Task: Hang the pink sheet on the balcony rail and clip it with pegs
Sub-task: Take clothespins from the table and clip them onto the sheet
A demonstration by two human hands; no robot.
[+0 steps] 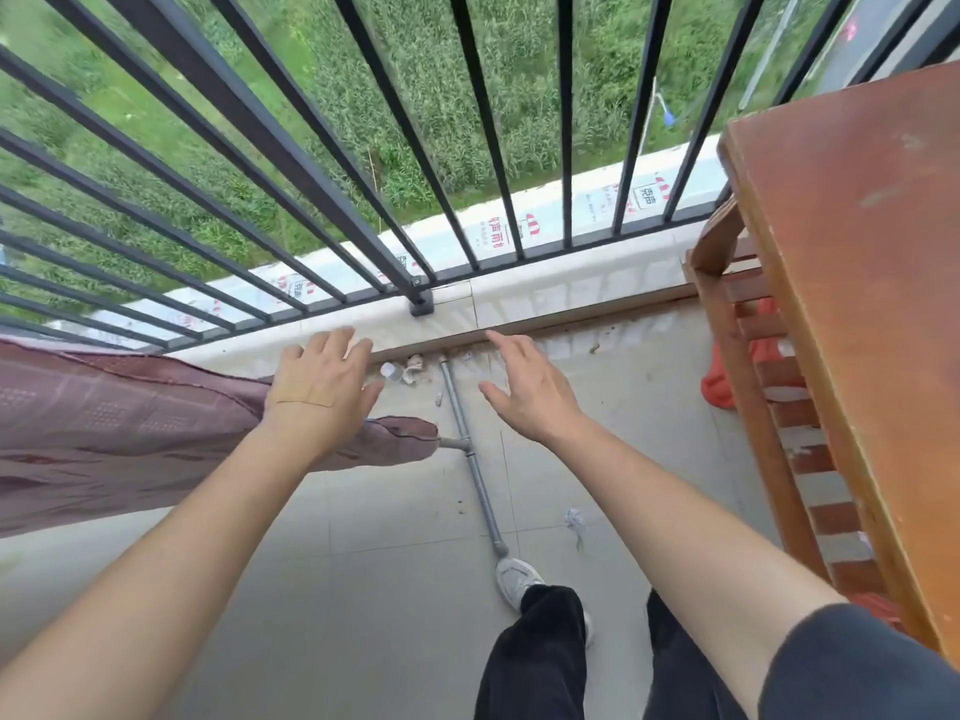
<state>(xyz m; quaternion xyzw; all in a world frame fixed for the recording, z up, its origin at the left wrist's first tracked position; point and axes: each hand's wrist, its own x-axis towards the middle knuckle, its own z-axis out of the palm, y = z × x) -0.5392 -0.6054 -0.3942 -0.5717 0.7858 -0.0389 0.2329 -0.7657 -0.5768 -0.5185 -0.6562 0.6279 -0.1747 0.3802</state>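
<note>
The pink sheet, dusky pink with a woven pattern, hangs at the left of the head view and its right end reaches under my left wrist. My left hand is stretched out flat with spread fingers just right of the sheet, holding nothing. My right hand is also held out with straight fingers, empty, above the floor. The black balcony rail with its vertical bars runs across the top, beyond both hands. No pegs are in view.
A brown wooden table with a slatted lower shelf stands at the right. A grey pipe lies across the tiled floor below my hands. Small litter sits by the low ledge. My foot is near the pipe's end.
</note>
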